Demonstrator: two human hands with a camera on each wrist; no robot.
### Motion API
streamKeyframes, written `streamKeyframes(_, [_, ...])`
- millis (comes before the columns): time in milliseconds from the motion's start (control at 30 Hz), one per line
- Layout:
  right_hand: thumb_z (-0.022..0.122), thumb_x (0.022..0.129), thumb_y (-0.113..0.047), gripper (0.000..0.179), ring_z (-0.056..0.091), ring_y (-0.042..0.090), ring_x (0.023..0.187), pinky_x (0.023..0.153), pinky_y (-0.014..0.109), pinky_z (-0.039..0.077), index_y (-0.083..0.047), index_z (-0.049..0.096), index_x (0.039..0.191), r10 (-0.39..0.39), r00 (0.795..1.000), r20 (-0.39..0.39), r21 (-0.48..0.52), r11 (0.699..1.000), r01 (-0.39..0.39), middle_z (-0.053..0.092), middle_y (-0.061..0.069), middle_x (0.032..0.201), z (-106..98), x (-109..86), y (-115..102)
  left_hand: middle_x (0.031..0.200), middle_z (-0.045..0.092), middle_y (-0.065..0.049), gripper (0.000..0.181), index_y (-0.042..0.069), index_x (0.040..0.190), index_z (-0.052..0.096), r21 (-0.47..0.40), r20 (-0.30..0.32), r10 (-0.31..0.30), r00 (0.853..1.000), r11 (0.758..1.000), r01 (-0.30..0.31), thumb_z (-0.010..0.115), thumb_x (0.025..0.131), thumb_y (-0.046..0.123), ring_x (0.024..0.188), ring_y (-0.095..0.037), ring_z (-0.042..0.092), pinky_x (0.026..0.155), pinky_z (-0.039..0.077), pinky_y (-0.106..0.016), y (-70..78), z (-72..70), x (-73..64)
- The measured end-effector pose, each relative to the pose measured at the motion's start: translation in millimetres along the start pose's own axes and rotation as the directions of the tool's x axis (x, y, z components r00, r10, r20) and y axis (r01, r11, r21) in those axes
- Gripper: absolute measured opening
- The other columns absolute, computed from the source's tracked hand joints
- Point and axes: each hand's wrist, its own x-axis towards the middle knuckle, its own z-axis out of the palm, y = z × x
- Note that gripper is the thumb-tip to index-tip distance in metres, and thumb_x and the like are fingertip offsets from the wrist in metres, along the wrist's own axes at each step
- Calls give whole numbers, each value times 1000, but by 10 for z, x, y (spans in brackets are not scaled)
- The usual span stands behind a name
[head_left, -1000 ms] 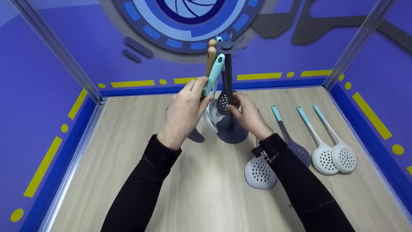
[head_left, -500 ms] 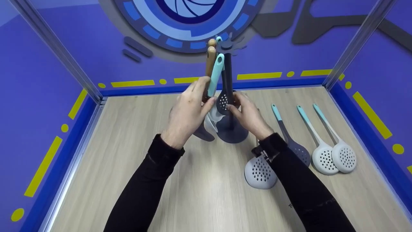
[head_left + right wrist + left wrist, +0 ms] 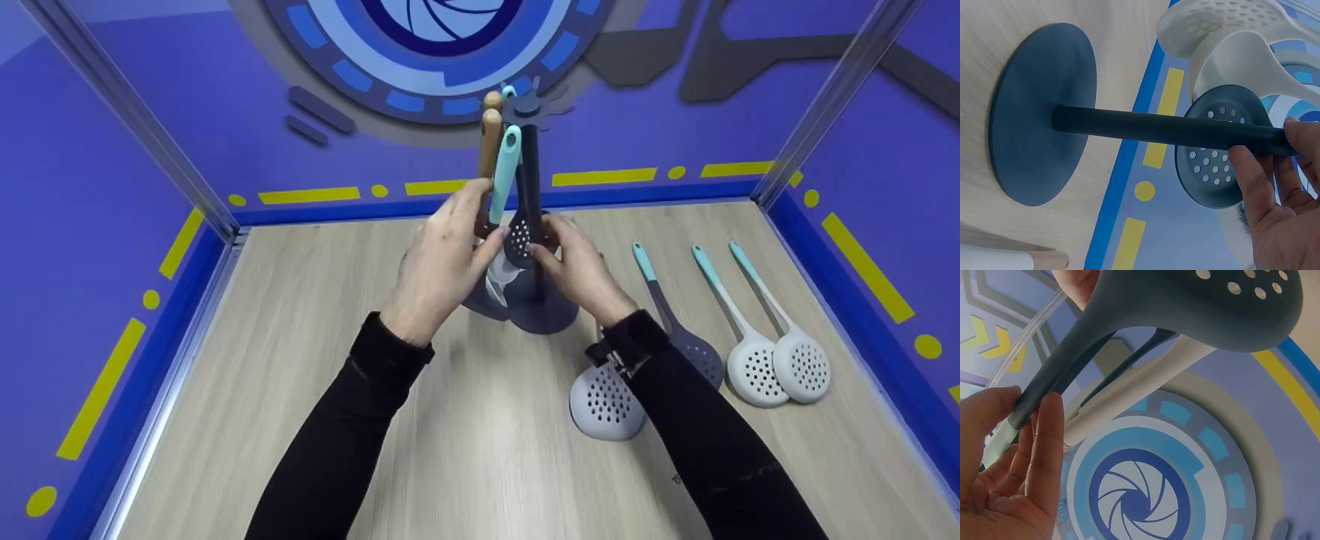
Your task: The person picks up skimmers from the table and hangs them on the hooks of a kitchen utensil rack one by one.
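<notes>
In the head view, my left hand point(image 3: 442, 251) holds a dark grey skimmer with a teal handle point(image 3: 505, 169), head downward, beside the utensil stand. The left wrist view shows the skimmer's perforated head point(image 3: 1213, 304) close up, with fingers and thumb pinching its neck. My right hand point(image 3: 581, 262) grips the black post of the utensil stand point(image 3: 1140, 125), thumb on one side and fingers behind. From the stand's top hang a dark perforated skimmer point(image 3: 1213, 169), a white ladle point(image 3: 1241, 64), a white perforated utensil point(image 3: 1213, 22) and wooden-ended handles point(image 3: 491, 142).
Right of the stand on the wooden table point(image 3: 300, 337) lie a dark skimmer point(image 3: 697, 356) and two white skimmers point(image 3: 754, 371) point(image 3: 802, 367), all teal-handled. A light grey skimmer point(image 3: 607, 405) lies partly under the right forearm. Blue printed panels point(image 3: 375, 165) wall in the table.
My left hand has moved slightly right, bringing the skimmer's head in against the stand's base as seen from the head; its handle now stands more upright. The right hand keeps its grip on the post.
</notes>
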Motion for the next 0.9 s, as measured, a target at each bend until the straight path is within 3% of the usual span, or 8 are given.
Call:
streamKeyframes(233, [70,118,-11,36,72,34,123,108,52,59,-4,66,153,7,1000,1,8,1000,-7,72,17,141,3,0,-4,118,76,-14,53,2,162,58,-11,-8,10,1000,1000,-10,78,116,20,103,-27,81,88,69,-40,-7,23,4])
streamKeyframes(567, [70,118,-11,35,71,37,125,110,62,60,-4,67,153,10,1000,-4,23,1000,-10,71,19,142,10,0,5,115,76,-13,54,1,162,58,-26,-3,9,1000,1000,-9,78,115,19,104,-27,82,87,69,-40,-27,36,-8])
streamKeyframes(900, [71,118,-11,32,76,36,131,113,54,65,-5,67,150,37,999,-18,44,998,-36,69,18,145,15,-5,-23,117,78,-13,51,2,160,59,-33,7,3,1000,999,-3,77,116,18,105,-26,84,86,70,-38,-50,52,-17])
